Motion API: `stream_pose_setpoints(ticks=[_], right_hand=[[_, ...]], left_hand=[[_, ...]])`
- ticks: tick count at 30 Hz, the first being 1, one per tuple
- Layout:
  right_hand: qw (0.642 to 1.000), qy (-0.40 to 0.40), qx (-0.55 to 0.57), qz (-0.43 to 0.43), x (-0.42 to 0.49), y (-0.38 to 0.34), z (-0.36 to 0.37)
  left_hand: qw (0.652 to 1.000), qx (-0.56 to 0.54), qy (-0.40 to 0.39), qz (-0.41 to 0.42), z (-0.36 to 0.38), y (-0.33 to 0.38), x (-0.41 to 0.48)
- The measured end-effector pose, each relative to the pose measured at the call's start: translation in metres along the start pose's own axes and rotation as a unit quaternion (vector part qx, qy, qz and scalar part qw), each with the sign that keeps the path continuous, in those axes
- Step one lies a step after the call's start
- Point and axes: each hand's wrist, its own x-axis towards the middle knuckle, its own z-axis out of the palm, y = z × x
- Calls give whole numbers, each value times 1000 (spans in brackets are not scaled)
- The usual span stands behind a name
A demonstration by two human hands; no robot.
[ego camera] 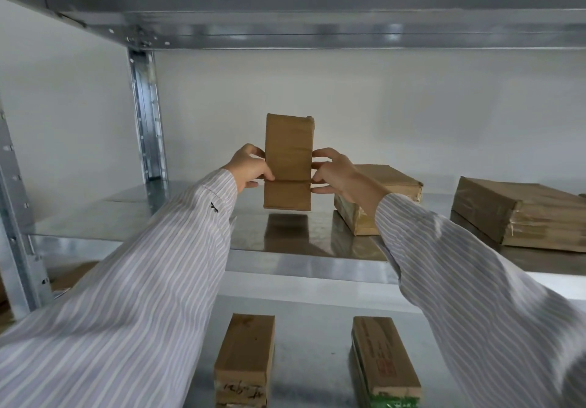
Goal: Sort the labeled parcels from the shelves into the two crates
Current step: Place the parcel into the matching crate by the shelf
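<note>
Striped sleeves (126, 312) reach up to an upright brown parcel (288, 153) over the middle shelf (190, 223), midway back from its front edge. The left hand (249, 166) and right hand (333, 172) grip its sides with curled fingers. Two flat parcels (380, 179) lie right of it; two small parcels (247, 353) lie on the lower shelf (310, 328).

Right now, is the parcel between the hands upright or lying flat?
Upright. The parcel is on end, taller than wide, the left hand and right hand gripping its sides. Whether it touches the shelf: cannot tell.
</note>
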Motion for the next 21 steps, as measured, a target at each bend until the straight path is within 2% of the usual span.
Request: stream_pose_setpoints(ticks=[2, 9, 15, 21], right_hand=[[1000, 12, 15, -2, -1, -2, 0], [997, 40, 63, 23, 2, -9, 6], [998, 34, 44, 28, -3, -9, 4], [996, 30, 73, 29, -5, -5, 2]], left_hand=[[1000, 6, 17, 3, 0, -2, 1], [996, -89, 15, 1, 2, -5, -3], [983, -180, 19, -8, 5, -9, -7], [985, -174, -16, -11, 7, 0, -7]])
